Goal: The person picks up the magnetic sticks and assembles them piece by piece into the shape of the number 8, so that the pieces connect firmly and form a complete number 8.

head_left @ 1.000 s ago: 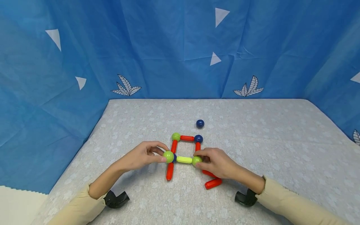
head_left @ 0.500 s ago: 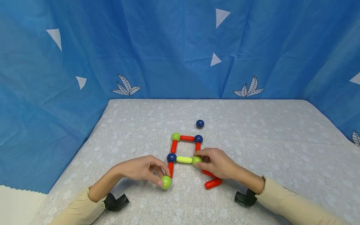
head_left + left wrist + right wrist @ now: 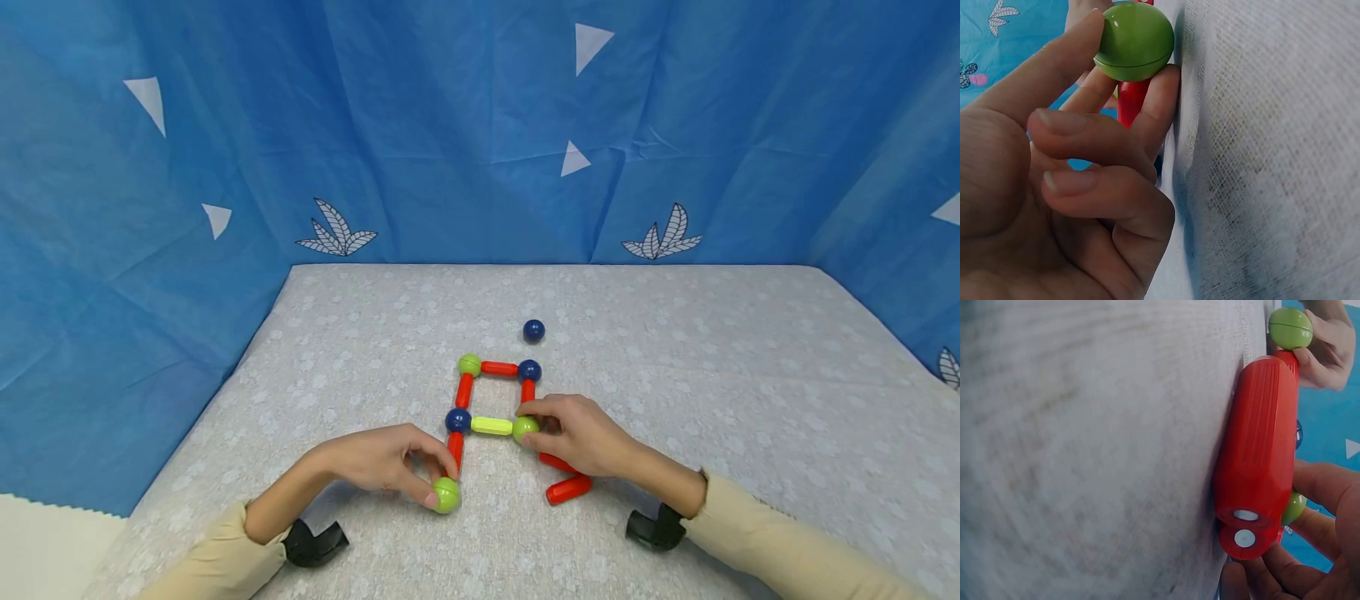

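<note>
My left hand [image 3: 386,457] pinches a green ball [image 3: 447,496] between thumb and fingertips, at the near end of a red magnetic rod [image 3: 456,450]. In the left wrist view, that green ball [image 3: 1135,40] sits against the rod's end, close beside the tablecloth. The rod's far end meets a blue ball [image 3: 458,420], one corner of a square of rods and balls. My right hand [image 3: 577,433] holds the square's near right corner, another green ball [image 3: 526,429], with thumb and fingers. A yellow-green rod [image 3: 492,426] joins these two corners. My palm partly hides the right-hand red side.
Below my right hand lie two loose red rods, one nearer [image 3: 568,489] and one partly covered [image 3: 558,463]. A single blue ball [image 3: 533,331] rests behind the square. A blue curtain [image 3: 480,133] hangs along the back edge of the cloth-covered table [image 3: 712,358].
My left hand has brought the green ball from beside the blue corner ball down toward me, to the red rod's near end. My right hand stays in place.
</note>
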The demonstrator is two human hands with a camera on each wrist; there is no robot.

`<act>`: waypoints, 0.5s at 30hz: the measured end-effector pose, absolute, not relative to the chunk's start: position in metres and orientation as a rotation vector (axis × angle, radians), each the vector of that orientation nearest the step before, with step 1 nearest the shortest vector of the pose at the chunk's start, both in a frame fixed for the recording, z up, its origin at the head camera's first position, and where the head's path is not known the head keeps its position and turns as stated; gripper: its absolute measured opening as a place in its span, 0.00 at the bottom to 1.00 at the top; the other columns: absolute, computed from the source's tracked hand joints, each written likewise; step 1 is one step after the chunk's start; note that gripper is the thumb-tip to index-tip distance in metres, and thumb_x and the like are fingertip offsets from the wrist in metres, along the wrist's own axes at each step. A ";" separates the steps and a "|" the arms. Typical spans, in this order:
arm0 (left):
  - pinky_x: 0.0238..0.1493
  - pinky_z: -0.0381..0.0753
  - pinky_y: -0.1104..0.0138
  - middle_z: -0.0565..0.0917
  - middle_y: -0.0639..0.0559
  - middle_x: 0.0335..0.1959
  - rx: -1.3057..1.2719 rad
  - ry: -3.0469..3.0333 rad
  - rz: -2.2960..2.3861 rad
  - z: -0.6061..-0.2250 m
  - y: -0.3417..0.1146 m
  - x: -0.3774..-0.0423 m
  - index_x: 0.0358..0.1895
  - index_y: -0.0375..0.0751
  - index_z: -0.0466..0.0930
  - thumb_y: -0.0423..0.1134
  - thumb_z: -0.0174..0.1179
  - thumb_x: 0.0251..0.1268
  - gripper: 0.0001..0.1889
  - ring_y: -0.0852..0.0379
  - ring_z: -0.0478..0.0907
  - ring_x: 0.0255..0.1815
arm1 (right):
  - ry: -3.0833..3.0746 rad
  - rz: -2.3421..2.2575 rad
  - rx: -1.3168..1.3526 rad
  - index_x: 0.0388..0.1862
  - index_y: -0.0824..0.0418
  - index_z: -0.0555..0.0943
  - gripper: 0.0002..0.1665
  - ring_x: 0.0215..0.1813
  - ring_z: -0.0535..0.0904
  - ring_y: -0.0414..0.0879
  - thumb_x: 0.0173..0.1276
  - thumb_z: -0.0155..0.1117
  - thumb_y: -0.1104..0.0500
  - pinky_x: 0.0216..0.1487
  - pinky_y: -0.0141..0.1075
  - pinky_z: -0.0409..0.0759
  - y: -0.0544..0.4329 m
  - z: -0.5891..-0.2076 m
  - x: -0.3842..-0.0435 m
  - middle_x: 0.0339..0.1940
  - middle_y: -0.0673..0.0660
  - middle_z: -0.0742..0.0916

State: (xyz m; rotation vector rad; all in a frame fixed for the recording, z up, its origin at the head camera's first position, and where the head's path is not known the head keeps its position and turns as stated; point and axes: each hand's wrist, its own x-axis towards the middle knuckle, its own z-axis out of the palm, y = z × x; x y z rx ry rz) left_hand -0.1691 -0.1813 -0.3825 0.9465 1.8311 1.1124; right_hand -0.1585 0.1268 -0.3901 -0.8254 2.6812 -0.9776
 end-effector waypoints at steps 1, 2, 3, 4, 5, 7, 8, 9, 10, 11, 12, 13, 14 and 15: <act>0.22 0.68 0.73 0.84 0.50 0.39 0.948 1.830 1.114 -0.383 -0.181 -0.169 0.49 0.45 0.84 0.39 0.69 0.63 0.12 0.65 0.73 0.28 | 2.681 -0.980 -0.826 0.55 0.60 0.84 0.19 0.31 0.73 0.37 0.67 0.69 0.55 0.33 0.33 0.74 0.127 -0.390 -0.158 0.32 0.42 0.80; 0.22 0.69 0.73 0.84 0.50 0.39 0.948 1.830 1.115 -0.383 -0.181 -0.169 0.49 0.45 0.84 0.39 0.69 0.63 0.12 0.65 0.72 0.27 | 2.680 -0.982 -0.827 0.55 0.60 0.84 0.19 0.31 0.73 0.37 0.67 0.69 0.55 0.33 0.33 0.74 0.127 -0.391 -0.158 0.33 0.42 0.80; 0.21 0.69 0.73 0.84 0.50 0.39 0.944 1.830 1.116 -0.383 -0.181 -0.169 0.48 0.46 0.84 0.39 0.69 0.63 0.12 0.65 0.71 0.25 | 2.681 -0.982 -0.828 0.55 0.60 0.84 0.19 0.31 0.72 0.37 0.67 0.69 0.55 0.33 0.33 0.74 0.127 -0.391 -0.159 0.32 0.42 0.80; 0.21 0.69 0.73 0.84 0.50 0.39 0.942 1.831 1.116 -0.383 -0.181 -0.169 0.48 0.46 0.84 0.39 0.69 0.63 0.12 0.65 0.71 0.24 | 2.681 -0.984 -0.829 0.54 0.60 0.84 0.19 0.31 0.72 0.37 0.67 0.69 0.55 0.32 0.33 0.73 0.127 -0.391 -0.159 0.32 0.42 0.80; 0.20 0.69 0.73 0.84 0.50 0.39 0.939 1.833 1.116 -0.383 -0.181 -0.169 0.48 0.46 0.84 0.39 0.69 0.63 0.12 0.65 0.70 0.23 | 2.681 -0.986 -0.830 0.54 0.60 0.84 0.19 0.31 0.72 0.37 0.67 0.69 0.55 0.32 0.33 0.73 0.127 -0.391 -0.159 0.32 0.42 0.80; 0.19 0.69 0.73 0.83 0.50 0.38 0.926 1.833 1.118 -0.382 -0.181 -0.169 0.48 0.46 0.84 0.38 0.69 0.62 0.12 0.64 0.69 0.20 | 2.681 -0.987 -0.833 0.54 0.60 0.84 0.18 0.31 0.72 0.37 0.67 0.69 0.55 0.32 0.33 0.73 0.127 -0.391 -0.159 0.32 0.42 0.80; 0.19 0.69 0.73 0.83 0.51 0.38 0.919 1.835 1.116 -0.382 -0.181 -0.168 0.48 0.46 0.84 0.38 0.69 0.62 0.12 0.64 0.68 0.19 | 2.680 -0.988 -0.834 0.54 0.60 0.84 0.18 0.31 0.72 0.38 0.67 0.69 0.55 0.32 0.33 0.73 0.127 -0.391 -0.159 0.32 0.42 0.80; 0.19 0.69 0.72 0.83 0.51 0.38 0.912 1.837 1.116 -0.382 -0.181 -0.168 0.48 0.47 0.84 0.38 0.69 0.62 0.11 0.64 0.67 0.18 | 2.680 -0.988 -0.835 0.54 0.60 0.84 0.18 0.31 0.72 0.38 0.67 0.69 0.55 0.32 0.33 0.73 0.127 -0.391 -0.159 0.32 0.42 0.80; 0.19 0.69 0.72 0.83 0.51 0.38 0.906 1.839 1.116 -0.381 -0.181 -0.168 0.48 0.47 0.84 0.38 0.69 0.62 0.11 0.64 0.67 0.17 | 2.679 -0.990 -0.836 0.54 0.60 0.84 0.18 0.31 0.72 0.38 0.67 0.69 0.55 0.32 0.33 0.73 0.127 -0.391 -0.159 0.32 0.42 0.80; 0.19 0.69 0.72 0.83 0.51 0.38 0.901 1.842 1.115 -0.381 -0.181 -0.168 0.48 0.47 0.84 0.37 0.69 0.62 0.11 0.64 0.66 0.17 | 2.678 -0.991 -0.836 0.54 0.60 0.84 0.19 0.31 0.72 0.38 0.67 0.69 0.55 0.32 0.33 0.73 0.127 -0.391 -0.159 0.32 0.42 0.80; 0.19 0.69 0.72 0.83 0.51 0.38 0.896 1.846 1.115 -0.381 -0.181 -0.168 0.48 0.47 0.84 0.37 0.69 0.62 0.11 0.64 0.67 0.17 | 2.677 -0.992 -0.836 0.54 0.60 0.84 0.19 0.31 0.72 0.38 0.67 0.69 0.55 0.32 0.33 0.73 0.127 -0.391 -0.159 0.32 0.42 0.80; 0.19 0.69 0.72 0.83 0.51 0.38 0.892 1.850 1.115 -0.381 -0.181 -0.168 0.48 0.48 0.84 0.37 0.69 0.62 0.11 0.64 0.67 0.17 | 2.677 -0.992 -0.837 0.54 0.60 0.84 0.19 0.31 0.72 0.38 0.67 0.69 0.55 0.32 0.33 0.73 0.128 -0.392 -0.159 0.31 0.42 0.80; 0.19 0.69 0.72 0.83 0.51 0.38 0.890 1.851 1.115 -0.381 -0.181 -0.168 0.48 0.48 0.84 0.37 0.69 0.62 0.11 0.64 0.67 0.17 | 2.677 -0.992 -0.837 0.55 0.60 0.84 0.19 0.31 0.72 0.38 0.67 0.69 0.55 0.32 0.33 0.73 0.128 -0.392 -0.160 0.31 0.42 0.80; 0.19 0.69 0.72 0.83 0.51 0.38 0.890 1.853 1.116 -0.381 -0.181 -0.167 0.48 0.48 0.84 0.37 0.69 0.62 0.11 0.64 0.67 0.17 | 2.676 -0.992 -0.839 0.55 0.60 0.84 0.19 0.31 0.72 0.38 0.67 0.69 0.55 0.32 0.33 0.73 0.128 -0.392 -0.160 0.31 0.42 0.80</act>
